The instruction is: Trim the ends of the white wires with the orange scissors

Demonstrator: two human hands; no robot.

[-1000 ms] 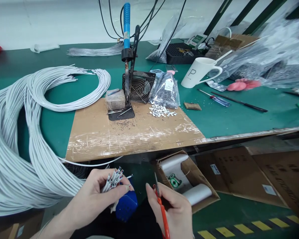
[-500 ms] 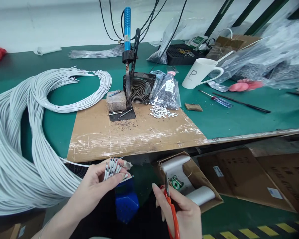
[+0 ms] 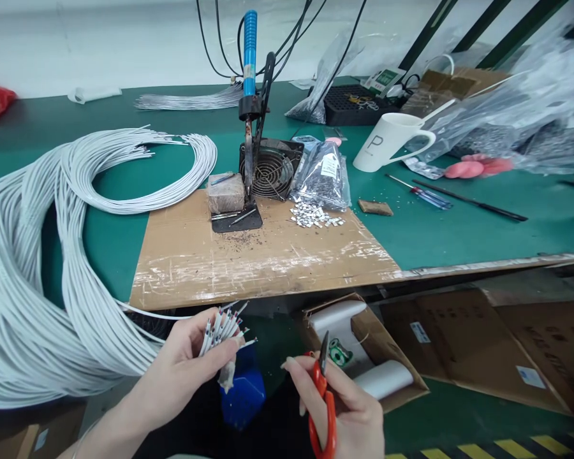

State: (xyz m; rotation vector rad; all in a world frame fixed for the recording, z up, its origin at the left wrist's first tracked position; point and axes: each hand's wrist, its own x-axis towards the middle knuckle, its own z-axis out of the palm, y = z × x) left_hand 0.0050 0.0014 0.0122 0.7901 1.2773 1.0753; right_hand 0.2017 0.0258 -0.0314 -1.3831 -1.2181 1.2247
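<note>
My left hand (image 3: 191, 357) is closed around a bunch of white cable ends (image 3: 221, 329), their tips fanned out with small dark and red wire ends showing. From that hand the cables run back to a thick coil of white cable (image 3: 23, 306) on the left of the bench. A pale, dirty covering shows on a finger below the bunch. My right hand (image 3: 349, 408) holds scissors with orange-red handles (image 3: 329, 421), blades pointing up and apart from the cables. Whether the blades are fully closed is hard to see. Below the hands lies a blue object (image 3: 243, 395).
A soldering iron (image 3: 249, 57) stands upright in its holder on a cardboard sheet (image 3: 268, 261), beside a small fan (image 3: 271, 169). Small white parts (image 3: 316, 215) lie near a plastic bag (image 3: 323, 175). A white mug (image 3: 392, 141) stands farther right. An open carton (image 3: 397, 363) sits below the bench edge.
The fingers of my left hand have curled down from the cable ends, which now spread out more. The scissors have turned slightly in my right hand, their tips moving a little right.
</note>
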